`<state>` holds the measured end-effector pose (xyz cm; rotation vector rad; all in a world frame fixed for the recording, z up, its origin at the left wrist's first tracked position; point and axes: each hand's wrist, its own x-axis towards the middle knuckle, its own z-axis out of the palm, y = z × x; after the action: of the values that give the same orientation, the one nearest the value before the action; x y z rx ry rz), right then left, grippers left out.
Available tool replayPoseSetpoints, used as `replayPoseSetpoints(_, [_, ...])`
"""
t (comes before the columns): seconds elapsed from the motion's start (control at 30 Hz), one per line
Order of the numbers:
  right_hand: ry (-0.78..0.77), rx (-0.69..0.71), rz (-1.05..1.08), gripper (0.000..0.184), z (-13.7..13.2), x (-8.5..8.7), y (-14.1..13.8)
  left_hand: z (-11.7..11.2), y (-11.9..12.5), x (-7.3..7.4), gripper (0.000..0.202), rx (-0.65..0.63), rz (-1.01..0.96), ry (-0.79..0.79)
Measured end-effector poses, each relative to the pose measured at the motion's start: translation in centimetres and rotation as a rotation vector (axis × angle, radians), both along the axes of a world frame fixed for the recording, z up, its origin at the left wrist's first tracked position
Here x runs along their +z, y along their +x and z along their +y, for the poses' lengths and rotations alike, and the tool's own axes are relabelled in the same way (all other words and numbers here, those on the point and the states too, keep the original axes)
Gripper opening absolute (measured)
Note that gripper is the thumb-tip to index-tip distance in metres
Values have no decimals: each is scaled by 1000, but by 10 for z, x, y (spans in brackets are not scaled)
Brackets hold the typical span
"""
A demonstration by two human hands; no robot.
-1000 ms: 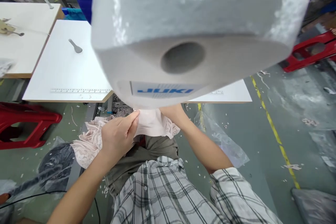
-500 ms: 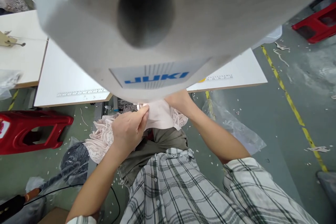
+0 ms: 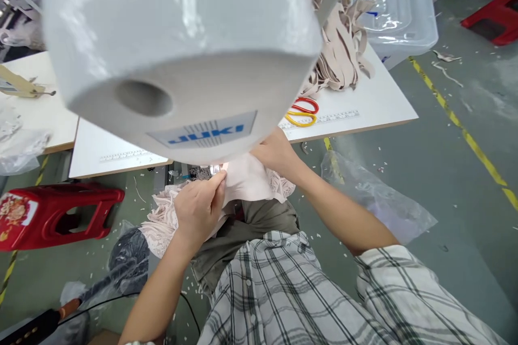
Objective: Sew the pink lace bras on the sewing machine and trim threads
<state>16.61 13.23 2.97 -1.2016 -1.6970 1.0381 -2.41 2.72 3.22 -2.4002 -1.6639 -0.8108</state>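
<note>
A pale pink fabric piece with lace (image 3: pixel 247 180) hangs between my hands, below the head of a white sewing machine (image 3: pixel 182 86). My left hand (image 3: pixel 200 202) pinches the fabric's left edge between thumb and fingers. At the fabric's upper right, my right hand (image 3: pixel 275 153) grips it, though the machine head hides some of its fingertips. The needle area is out of sight behind the machine head. More pink lace fabric (image 3: pixel 162 215) lies bunched left of my left hand, over my lap side.
Scissors with red and yellow handles (image 3: pixel 302 113) lie on the white table (image 3: pixel 388 102), near a heap of beige strips (image 3: pixel 338 54). A clear plastic bin (image 3: pixel 394 5) stands behind. Red stools (image 3: pixel 87 213) and a plastic bag (image 3: pixel 376 199) are on the floor.
The camera view has shifted, so the machine head sits further left and the scissors, beige strips and bin now show. Both hands keep their hold on the fabric, nearly in place.
</note>
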Motion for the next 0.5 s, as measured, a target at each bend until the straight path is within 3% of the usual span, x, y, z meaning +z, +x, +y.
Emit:
replayPoseSetpoints(0.2, [-65,-9,122,18,-6,-7,-8,-4,-3,1,24,76,-180,-134])
replayPoseSetpoints(0.4, [-423,51,520,27,-48,-35,-2,-17,-11,10,24,44,-218,-248])
replayPoseSetpoints(0.5, [-235,50,403,17,-85,-38,11,-28,-8,6,28,-25,-165,-235])
